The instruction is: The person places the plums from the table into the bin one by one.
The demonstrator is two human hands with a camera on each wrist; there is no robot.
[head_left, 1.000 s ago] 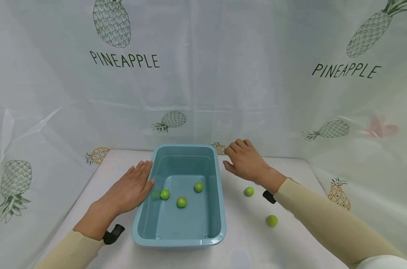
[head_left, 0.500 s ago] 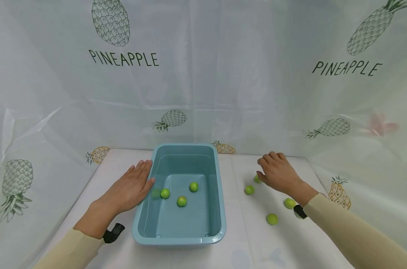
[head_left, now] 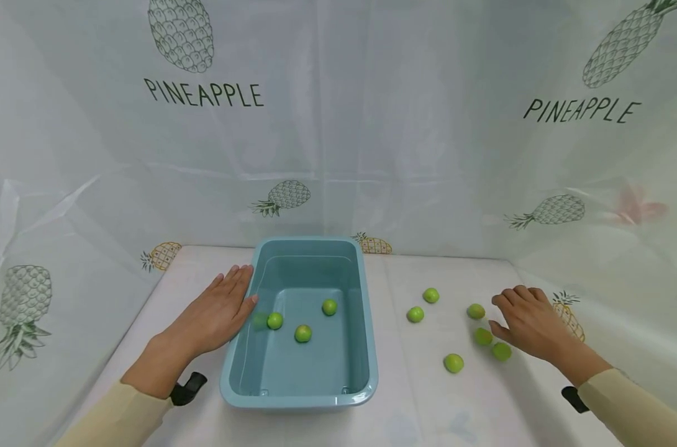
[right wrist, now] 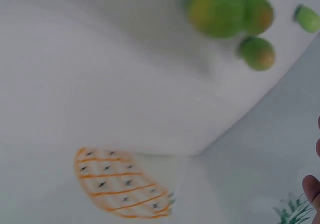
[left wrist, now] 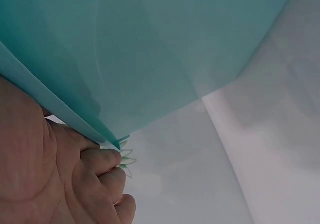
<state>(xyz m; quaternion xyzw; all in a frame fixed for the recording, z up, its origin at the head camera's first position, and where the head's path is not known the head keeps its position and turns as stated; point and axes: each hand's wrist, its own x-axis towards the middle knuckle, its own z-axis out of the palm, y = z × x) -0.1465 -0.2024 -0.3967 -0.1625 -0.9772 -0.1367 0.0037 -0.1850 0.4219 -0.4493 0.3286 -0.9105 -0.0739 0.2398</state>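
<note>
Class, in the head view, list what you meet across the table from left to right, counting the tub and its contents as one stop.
Left hand, blue tub, loose green fruit nearest the tub, farthest-back loose fruit, frontmost loose fruit, cluster of three green fruits, right hand.

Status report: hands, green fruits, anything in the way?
Left hand against bin. Right hand, apparently empty, beside green fruits. Three fruits in bin, six visible on table. No obstruction seen.

Basin and green fruits on table

left grip outstretched, right grip curved
</note>
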